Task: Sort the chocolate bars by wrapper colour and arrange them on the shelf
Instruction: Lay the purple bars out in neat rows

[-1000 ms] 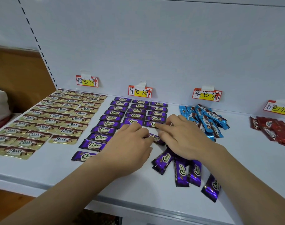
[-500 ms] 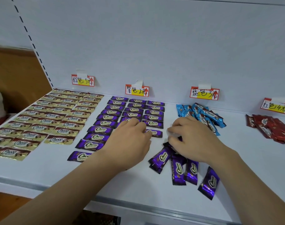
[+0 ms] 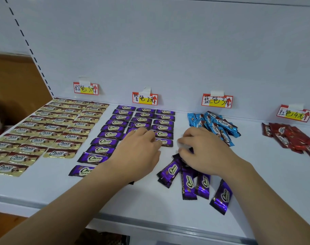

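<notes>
Two bare forearms are seen reaching up from the lower edge of the frame toward its centre. The left hand (image 3: 138, 151) is held palm down just left of centre, its fingers bent forward and close together. The right hand (image 3: 201, 152) is placed just right of centre, knuckles up, fingers curled downward. The two hands are kept slightly apart.

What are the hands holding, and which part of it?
The left hand holds nothing; it rests flat on the purple rows. The right hand curls over the loose purple bars, but whether it grips one cannot be told.
</notes>
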Available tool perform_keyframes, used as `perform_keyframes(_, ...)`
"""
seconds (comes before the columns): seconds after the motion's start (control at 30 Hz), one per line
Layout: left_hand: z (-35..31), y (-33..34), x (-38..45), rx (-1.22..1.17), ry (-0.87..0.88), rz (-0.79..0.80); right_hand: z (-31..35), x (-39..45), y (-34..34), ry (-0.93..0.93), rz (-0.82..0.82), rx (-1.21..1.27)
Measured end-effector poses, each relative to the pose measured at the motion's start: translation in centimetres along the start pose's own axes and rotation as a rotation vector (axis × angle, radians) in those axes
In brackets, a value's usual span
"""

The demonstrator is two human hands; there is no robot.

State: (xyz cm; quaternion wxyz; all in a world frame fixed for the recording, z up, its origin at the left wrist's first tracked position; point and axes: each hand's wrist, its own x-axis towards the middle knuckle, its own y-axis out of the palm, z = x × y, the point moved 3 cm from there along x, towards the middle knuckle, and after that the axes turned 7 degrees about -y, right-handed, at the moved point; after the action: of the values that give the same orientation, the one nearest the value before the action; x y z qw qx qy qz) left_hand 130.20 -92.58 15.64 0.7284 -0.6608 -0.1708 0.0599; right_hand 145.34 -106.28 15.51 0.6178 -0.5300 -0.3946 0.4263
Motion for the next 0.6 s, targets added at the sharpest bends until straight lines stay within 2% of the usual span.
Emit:
perform_keyframes(0.07, 0.1, -0.1, 0.0, -0.029, -0.008, -0.013, -0.3, 0.0, -0.3, -0.008, -0.017, 0.032)
perform_keyframes(0.17, -0.5, -1.5, -0.4, -0.075, -0.008, -0.097, -1.3, -0.6, -2.0, 0.009, -0.176, 0.100)
perform_keyframes(0.23, -1.5, -2.4, -1.0, -0.156, 0.003, -0.046, -2.1, -1.5, -3.1, 0.035, -0.260, 0.123)
perform_keyframes(0.37, -3.0, -2.6, -1.7, -0.218, 0.005, 0.170, -1.1, -3.5, -2.4, -0.060, -0.116, 0.155)
perform_keyframes(0.6, -4.9, -2.1, -1.8, -0.434, -0.053, 0.219, -0.2, -4.9, -1.8, -0.137, -0.047, 0.198)
